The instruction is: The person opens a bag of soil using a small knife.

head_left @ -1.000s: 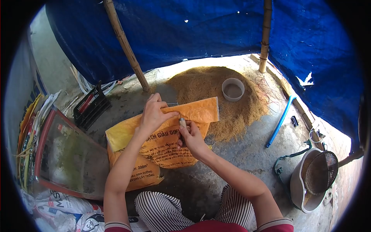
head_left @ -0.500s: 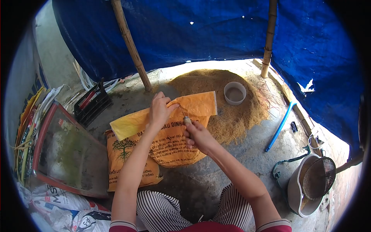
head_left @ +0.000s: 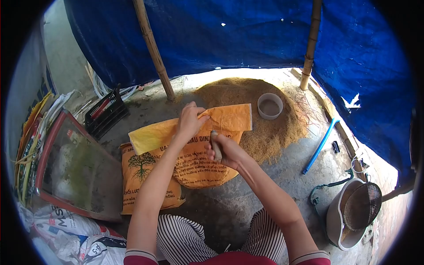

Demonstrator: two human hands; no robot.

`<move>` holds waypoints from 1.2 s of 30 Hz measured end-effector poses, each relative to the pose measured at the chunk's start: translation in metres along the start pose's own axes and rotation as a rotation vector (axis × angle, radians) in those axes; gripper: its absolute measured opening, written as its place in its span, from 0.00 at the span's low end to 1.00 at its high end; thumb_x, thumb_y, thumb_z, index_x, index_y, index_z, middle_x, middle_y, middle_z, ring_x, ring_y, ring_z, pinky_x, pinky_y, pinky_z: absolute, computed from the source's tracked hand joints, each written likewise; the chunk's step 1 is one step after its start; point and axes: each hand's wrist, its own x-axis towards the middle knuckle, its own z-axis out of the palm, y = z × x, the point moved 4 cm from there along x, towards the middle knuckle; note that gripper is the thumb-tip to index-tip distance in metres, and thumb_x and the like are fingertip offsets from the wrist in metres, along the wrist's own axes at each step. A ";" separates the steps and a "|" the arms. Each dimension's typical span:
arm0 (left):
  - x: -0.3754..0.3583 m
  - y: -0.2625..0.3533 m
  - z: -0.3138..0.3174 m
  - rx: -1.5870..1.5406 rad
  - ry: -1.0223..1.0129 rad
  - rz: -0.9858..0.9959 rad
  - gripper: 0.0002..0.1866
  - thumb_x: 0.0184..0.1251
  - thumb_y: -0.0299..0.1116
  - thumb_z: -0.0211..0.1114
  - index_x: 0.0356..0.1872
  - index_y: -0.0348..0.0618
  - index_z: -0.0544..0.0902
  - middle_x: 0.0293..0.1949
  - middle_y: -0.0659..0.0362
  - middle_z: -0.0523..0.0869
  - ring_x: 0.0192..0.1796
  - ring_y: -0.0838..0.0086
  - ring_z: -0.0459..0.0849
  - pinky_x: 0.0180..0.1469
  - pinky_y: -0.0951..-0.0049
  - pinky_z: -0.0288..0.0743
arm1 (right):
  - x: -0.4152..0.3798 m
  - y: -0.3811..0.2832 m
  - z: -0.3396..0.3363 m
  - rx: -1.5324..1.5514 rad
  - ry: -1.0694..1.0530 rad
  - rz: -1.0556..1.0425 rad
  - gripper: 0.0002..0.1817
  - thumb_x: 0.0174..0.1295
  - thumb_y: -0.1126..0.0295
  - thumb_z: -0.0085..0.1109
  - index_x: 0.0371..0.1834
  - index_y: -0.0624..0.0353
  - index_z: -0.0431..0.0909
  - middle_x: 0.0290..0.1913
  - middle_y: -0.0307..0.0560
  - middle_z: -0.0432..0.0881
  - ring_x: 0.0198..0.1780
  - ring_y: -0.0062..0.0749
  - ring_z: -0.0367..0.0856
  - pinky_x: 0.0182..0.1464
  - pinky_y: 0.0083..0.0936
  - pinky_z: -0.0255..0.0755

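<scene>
An orange printed sack (head_left: 198, 170) stands in front of me, its top folded over into a flap. My left hand (head_left: 191, 121) pinches the folded edge near the middle. Wrapped round the handle of an awl-like tool (head_left: 216, 148) is my right hand (head_left: 227, 152), just below the flap. The tool's thin metal shaft points up at the fold, close to my left fingertips; its tip is hard to make out. A thin thread (head_left: 221, 126) hangs by the shaft. Another orange sack (head_left: 139, 181) lies at the left.
Behind the sack is a heap of brown grain-like material (head_left: 238, 90) with a white tub (head_left: 270, 106). Left are a black crate (head_left: 106, 115) and red-framed screen (head_left: 75, 170). At right lie a blue tube (head_left: 321, 145), a bucket (head_left: 335, 221) and a sieve (head_left: 363, 207).
My right hand has turned the tool more upright and its grip on the handle has shifted. My left hand has moved slightly right along the fold relative to the view.
</scene>
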 end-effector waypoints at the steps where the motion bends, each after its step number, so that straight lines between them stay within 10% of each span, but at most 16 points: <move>1: 0.001 -0.002 0.001 0.005 -0.001 -0.012 0.12 0.53 0.32 0.70 0.38 0.38 0.87 0.31 0.52 0.74 0.42 0.59 0.75 0.47 0.62 0.69 | 0.001 -0.002 -0.002 -0.162 0.077 -0.041 0.13 0.65 0.67 0.51 0.46 0.62 0.64 0.27 0.45 0.75 0.21 0.32 0.75 0.29 0.28 0.77; 9: -0.007 -0.006 0.019 0.010 0.126 0.004 0.10 0.54 0.30 0.68 0.35 0.36 0.86 0.32 0.50 0.75 0.43 0.57 0.74 0.47 0.62 0.69 | 0.012 -0.002 -0.023 -0.825 0.335 -0.311 0.16 0.71 0.59 0.46 0.39 0.65 0.64 0.20 0.39 0.70 0.14 0.26 0.69 0.16 0.24 0.68; 11: -0.007 -0.005 0.019 -0.015 0.173 0.015 0.09 0.54 0.29 0.67 0.35 0.36 0.86 0.31 0.50 0.75 0.41 0.57 0.75 0.45 0.61 0.70 | 0.007 0.003 -0.008 0.897 -0.506 0.137 0.13 0.70 0.62 0.48 0.40 0.62 0.69 0.21 0.39 0.70 0.14 0.21 0.66 0.15 0.19 0.62; 21: -0.003 0.001 0.033 -0.082 0.246 -0.037 0.07 0.54 0.28 0.65 0.32 0.35 0.84 0.30 0.47 0.78 0.37 0.51 0.78 0.41 0.57 0.71 | 0.007 -0.004 -0.014 0.166 0.062 0.009 0.16 0.71 0.57 0.46 0.40 0.60 0.66 0.18 0.33 0.63 0.13 0.21 0.60 0.15 0.22 0.61; 36: 0.010 -0.010 0.022 -0.092 -0.070 -0.183 0.16 0.56 0.44 0.65 0.38 0.44 0.87 0.31 0.51 0.87 0.38 0.57 0.86 0.41 0.61 0.77 | -0.007 -0.011 -0.004 1.258 -0.491 0.197 0.14 0.73 0.64 0.41 0.42 0.67 0.68 0.18 0.33 0.61 0.13 0.16 0.58 0.14 0.14 0.57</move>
